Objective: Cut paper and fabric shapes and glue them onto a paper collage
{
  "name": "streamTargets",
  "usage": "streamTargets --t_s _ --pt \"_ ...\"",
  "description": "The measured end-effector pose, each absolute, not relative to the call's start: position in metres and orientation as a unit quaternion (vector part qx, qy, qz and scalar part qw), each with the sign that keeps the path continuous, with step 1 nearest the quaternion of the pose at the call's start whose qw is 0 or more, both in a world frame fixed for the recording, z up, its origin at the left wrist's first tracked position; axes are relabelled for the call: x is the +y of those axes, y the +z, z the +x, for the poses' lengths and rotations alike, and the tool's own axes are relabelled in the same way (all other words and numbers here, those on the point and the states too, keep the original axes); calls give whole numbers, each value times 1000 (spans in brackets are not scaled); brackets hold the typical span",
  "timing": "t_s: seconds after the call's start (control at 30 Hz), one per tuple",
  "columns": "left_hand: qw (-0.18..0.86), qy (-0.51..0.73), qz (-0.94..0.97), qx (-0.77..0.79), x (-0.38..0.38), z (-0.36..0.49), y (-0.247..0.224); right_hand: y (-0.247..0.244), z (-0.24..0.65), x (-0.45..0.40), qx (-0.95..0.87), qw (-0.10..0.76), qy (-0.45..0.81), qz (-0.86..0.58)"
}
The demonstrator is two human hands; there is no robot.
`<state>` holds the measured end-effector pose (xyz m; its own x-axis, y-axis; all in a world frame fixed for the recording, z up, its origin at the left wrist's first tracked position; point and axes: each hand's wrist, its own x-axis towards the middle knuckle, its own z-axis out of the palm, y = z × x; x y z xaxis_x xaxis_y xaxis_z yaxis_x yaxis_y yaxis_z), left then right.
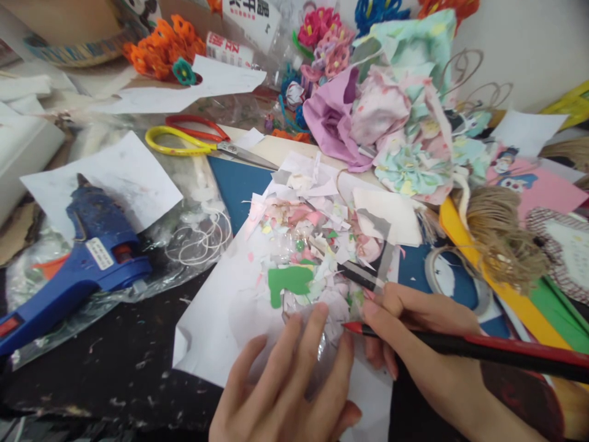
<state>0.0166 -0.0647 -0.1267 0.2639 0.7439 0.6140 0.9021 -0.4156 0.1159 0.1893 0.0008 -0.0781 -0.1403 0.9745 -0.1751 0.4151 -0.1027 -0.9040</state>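
Note:
My left hand (289, 380) lies with fingers spread over the lower part of a white paper sheet (211, 325), touching clear plastic and scraps. In my right hand (414, 344) is a black and red pencil (488, 350), its red end pointing left near my left fingertips. The right thumb and fingertips are also close to the scraps. A heap of torn paper scraps (331, 245) in white, pink and pale green covers the sheet, with a green piece (289, 282) on top.
A blue glue gun (96, 245) rests at the left. Open scissors (197, 140) lie behind the scraps. Fabric flowers (396, 123) stand at the back. On the right are a tape roll (455, 282), twine (501, 233) and a yellow strip (515, 294).

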Motion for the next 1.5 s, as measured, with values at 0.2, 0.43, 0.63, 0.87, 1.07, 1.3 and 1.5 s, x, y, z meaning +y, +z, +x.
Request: streamTargets --t_s 0.2,0.43,0.63,0.87,1.07,1.3,1.5 --pt "130 -307 -781 -528 -65 17 -127 -77 188 1 -603 300 460 -579" --pt "124 -302 -781 -532 -65 17 -127 -81 191 1 -619 294 449 -573" --pt "121 -303 -779 -535 -65 19 -127 -79 190 1 -611 310 451 -572" --pt "119 -296 -779 -540 -66 19 -126 -79 187 3 -608 324 452 -566" --pt "116 -294 -779 -541 -66 19 -126 -79 188 2 -612 318 454 -565" --pt "117 -297 -778 -541 -66 19 -126 -80 189 2 -608 329 456 -561" --pt "117 -297 -779 -541 -66 19 -126 -80 190 1 -604 319 459 -569"
